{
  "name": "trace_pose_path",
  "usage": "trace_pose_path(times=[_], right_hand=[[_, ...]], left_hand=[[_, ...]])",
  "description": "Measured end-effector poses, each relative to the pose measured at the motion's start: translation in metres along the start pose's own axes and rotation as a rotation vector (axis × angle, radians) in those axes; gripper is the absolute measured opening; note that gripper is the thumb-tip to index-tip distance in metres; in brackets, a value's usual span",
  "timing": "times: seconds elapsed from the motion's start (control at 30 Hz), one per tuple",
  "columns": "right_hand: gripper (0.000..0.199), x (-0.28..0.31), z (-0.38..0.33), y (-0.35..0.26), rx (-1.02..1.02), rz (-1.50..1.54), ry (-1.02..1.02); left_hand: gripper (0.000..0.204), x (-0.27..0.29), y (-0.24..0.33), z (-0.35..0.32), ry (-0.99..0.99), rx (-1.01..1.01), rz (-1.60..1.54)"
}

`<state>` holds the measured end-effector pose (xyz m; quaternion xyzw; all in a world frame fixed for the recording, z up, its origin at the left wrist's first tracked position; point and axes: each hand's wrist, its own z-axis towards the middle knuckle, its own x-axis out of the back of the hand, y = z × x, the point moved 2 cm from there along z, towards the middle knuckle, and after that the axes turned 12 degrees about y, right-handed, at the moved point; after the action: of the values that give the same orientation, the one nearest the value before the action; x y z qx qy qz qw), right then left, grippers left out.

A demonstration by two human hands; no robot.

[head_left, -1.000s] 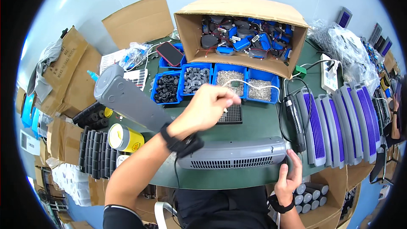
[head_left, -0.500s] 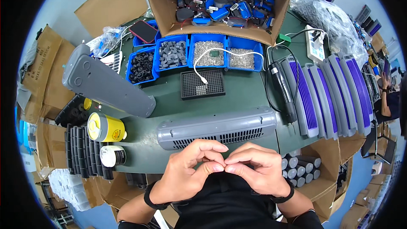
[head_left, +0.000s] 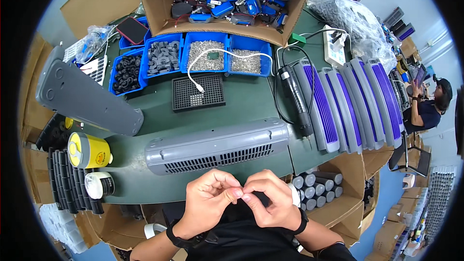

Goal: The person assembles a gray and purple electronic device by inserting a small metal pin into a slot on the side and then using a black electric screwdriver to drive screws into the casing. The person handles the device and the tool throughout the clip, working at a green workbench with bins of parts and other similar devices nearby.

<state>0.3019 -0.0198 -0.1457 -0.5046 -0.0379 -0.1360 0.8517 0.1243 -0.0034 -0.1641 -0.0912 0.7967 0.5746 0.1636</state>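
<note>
1. I read close fingertip work: left hand (head_left: 207, 205) and right hand (head_left: 273, 203) curled inward, tips nearly meeting; I cannot tell what's held.
2. Grey vented housing (head_left: 217, 141) lies just beyond; next move likely needs steadiness.

Compared with a second ago, brings left hand (head_left: 208, 205) from near the perforated black tray (head_left: 210, 96) and right hand (head_left: 271, 203) from the right end of the grey housing (head_left: 217, 145) close together at lower centre. Views tray and housing farther left in frame, and more of a co-worker (head_left: 424, 116) at right.
</note>
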Motion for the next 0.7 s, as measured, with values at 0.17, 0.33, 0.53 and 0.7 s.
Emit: trace_pose_path(times=[0.17, 0.33, 0.53, 0.7], right_hand=[[0.018, 0.001, -0.008, 0.004, -0.045, -0.064, 0.067], [0.018, 0.0, -0.01, 0.009, -0.065, -0.067, 0.093], [0.018, 0.008, -0.004, 0.015, 0.001, -0.205, 0.099], [0.025, 0.03, 0.001, 0.041, 0.109, -0.578, 0.248]], left_hand=[[0.012, -0.008, -0.004, 0.007, 0.01, 0.073, 0.001], [0.012, -0.007, -0.01, 0.01, 0.021, 0.072, -0.007], [0.009, -0.004, -0.008, 0.015, 0.013, 0.138, 0.045], [0.013, 0.01, -0.006, 0.019, -0.023, 0.217, 0.069]])
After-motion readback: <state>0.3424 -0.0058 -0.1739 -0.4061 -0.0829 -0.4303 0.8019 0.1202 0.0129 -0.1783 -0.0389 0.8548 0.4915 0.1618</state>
